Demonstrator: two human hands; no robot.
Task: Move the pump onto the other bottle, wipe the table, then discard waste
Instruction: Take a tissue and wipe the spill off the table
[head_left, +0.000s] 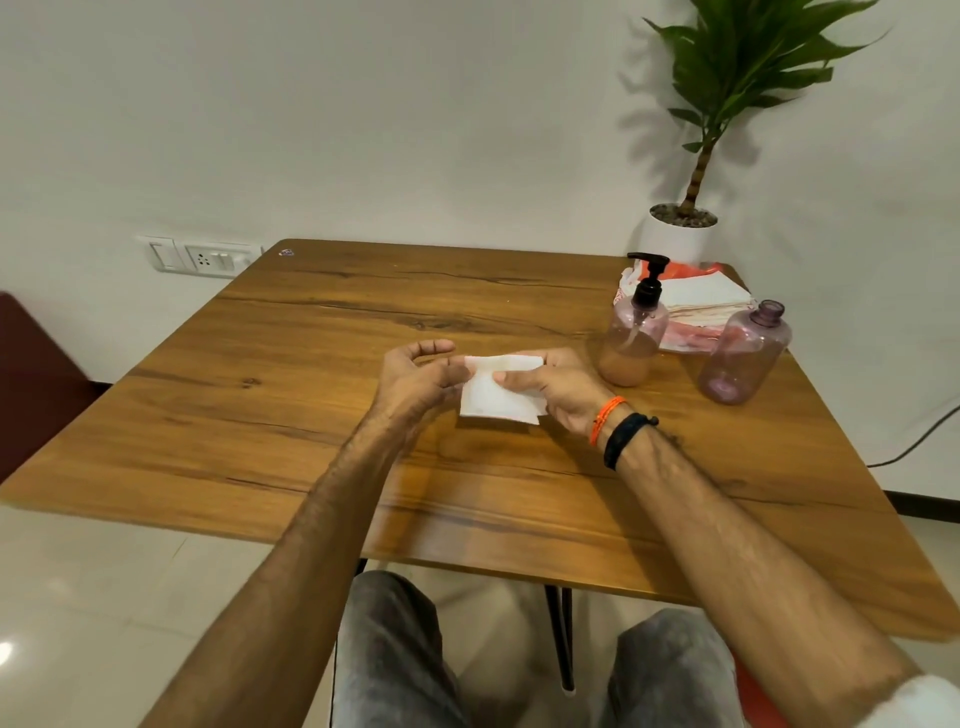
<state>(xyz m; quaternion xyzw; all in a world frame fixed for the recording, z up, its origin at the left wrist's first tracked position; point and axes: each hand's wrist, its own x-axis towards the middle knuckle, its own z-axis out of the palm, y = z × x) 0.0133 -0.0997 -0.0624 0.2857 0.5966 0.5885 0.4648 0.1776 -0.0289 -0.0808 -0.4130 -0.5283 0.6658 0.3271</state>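
A white paper tissue (496, 400) is held just above the middle of the wooden table (291, 395). My left hand (421, 382) pinches its left edge and my right hand (553, 389) grips its right side, thumb laid across the top. At the right rear stands a pink bottle (631, 340) with amber liquid and the black pump (649, 275) on its neck. A second pink bottle (743, 356) stands to its right, empty, with an open neck.
An orange-and-white pack of tissues (696, 301) lies behind the bottles at the table's far right corner. A potted plant (680, 228) stands behind that corner. A wall socket (202, 257) is at the left. A dark chair (36, 374) sits left of the table.
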